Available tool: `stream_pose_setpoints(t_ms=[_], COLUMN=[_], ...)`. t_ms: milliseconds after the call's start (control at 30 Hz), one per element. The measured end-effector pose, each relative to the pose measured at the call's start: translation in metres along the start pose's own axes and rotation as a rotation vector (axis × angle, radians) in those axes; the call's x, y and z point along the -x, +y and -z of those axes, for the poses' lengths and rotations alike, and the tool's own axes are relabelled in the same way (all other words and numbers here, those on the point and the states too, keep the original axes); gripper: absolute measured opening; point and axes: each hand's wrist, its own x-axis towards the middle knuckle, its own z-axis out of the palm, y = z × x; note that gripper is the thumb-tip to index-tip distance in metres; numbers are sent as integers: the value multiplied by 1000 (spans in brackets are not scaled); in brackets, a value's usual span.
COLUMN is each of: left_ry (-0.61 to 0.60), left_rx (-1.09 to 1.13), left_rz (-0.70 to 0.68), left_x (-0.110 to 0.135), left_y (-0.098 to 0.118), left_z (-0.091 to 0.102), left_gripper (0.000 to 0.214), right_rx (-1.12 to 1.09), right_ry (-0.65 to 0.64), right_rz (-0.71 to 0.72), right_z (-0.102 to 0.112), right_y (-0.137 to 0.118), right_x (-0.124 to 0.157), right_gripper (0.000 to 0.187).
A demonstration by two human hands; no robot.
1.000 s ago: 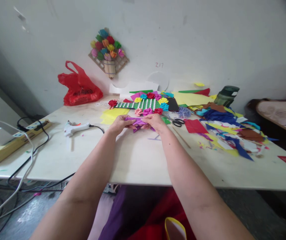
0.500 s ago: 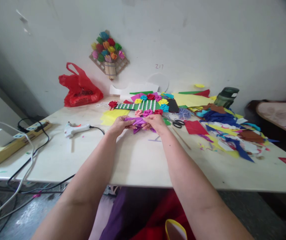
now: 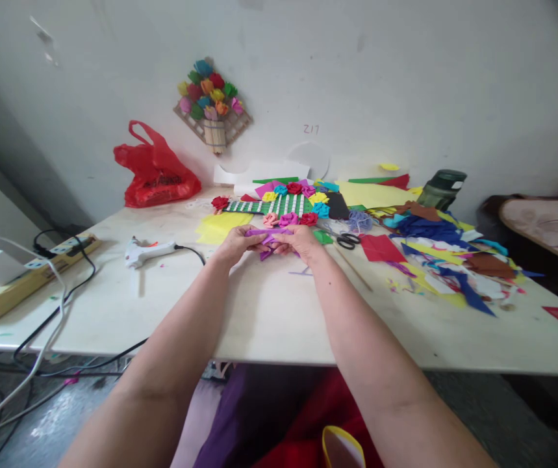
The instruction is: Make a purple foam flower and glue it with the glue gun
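Between my two hands is a piece of purple paper (image 3: 267, 238), folded or creased, held over the middle of the table. My left hand (image 3: 238, 246) pinches its left side, thumb on top. My right hand (image 3: 303, 242) grips the right side the same way, fingers curled beneath. Just beyond them lies a guitar-shaped craft (image 3: 286, 207) in green with white strips, ringed by red, yellow, blue, pink and purple paper flowers. Yellow paper (image 3: 223, 227) lies behind my left hand. Black-handled scissors (image 3: 347, 241) and a thin wooden stick (image 3: 354, 268) rest right of my right hand.
A white glue gun (image 3: 149, 252) with a cord lies left. Farther left are a power strip (image 3: 30, 276) and cables. A red plastic bag (image 3: 159, 172) stands at the back. Right are a heap of paper scraps (image 3: 447, 250), red paper (image 3: 380, 248) and a dark green bottle (image 3: 442, 190).
My hands have drawn slightly closer together, and the purple paper between them looks narrower and more gathered. Both hands keep hold of it.
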Motion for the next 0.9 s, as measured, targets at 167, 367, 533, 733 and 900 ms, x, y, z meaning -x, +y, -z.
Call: stream_pose_setpoints(t_ms=[167,367,533,733,900], left_ry=[-40,-95,-113,-141,-136], left_rx=[18,61,108,183,218], left_rz=[-2,27,34,17,20], left_x=[1,3,4,2,2], left_y=[1,3,2,1,0], left_z=[-1,2,5,7,8], left_gripper=[31,31,28,26,26], right_rx=[-4,-46,-77,-106,-114], right_ry=[24,31,2,-7,-26], right_rz=[16,0,14,37,43], right_z=[-1,1,2,2,3], right_y=[3,0,-2,-1,-1], right_x=[-2,-1,0,-1,-1], right_gripper=[6,4,5,13,19])
